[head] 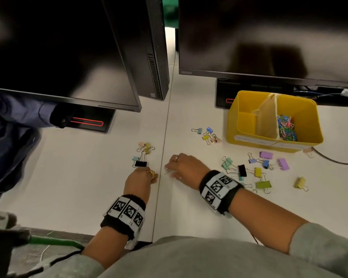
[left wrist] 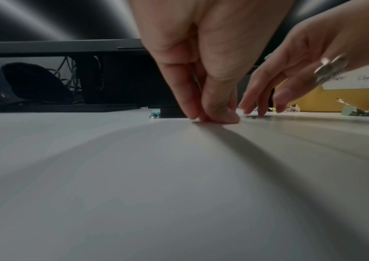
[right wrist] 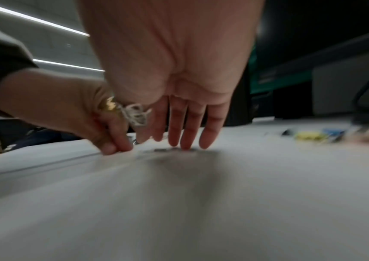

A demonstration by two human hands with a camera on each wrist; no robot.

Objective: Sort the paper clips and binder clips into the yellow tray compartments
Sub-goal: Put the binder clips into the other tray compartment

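The yellow tray (head: 232, 125) stands at the right rear, split by a divider. Its right compartment holds a heap of coloured paper clips (head: 286, 128). Coloured binder clips lie loose in three groups (head: 146, 148) (head: 208, 134) (head: 255, 167). My left hand (head: 149, 176) (left wrist: 212, 118) pinches its fingertips together against the table, just in front of a black binder clip (head: 140, 163); no clip shows between them. My right hand (head: 170, 169) (right wrist: 179, 143) has straight fingers, with tips touching the table at a small silver paper clip (head: 167, 171) (right wrist: 170, 150).
Two dark monitors (head: 58, 47) (head: 269, 37) and a computer tower (head: 155, 47) overhang the back of the white table. A cable (head: 333, 160) runs right of the tray. A blue jacket (head: 10, 125) lies at the left. A seam (head: 161, 167) runs between my hands.
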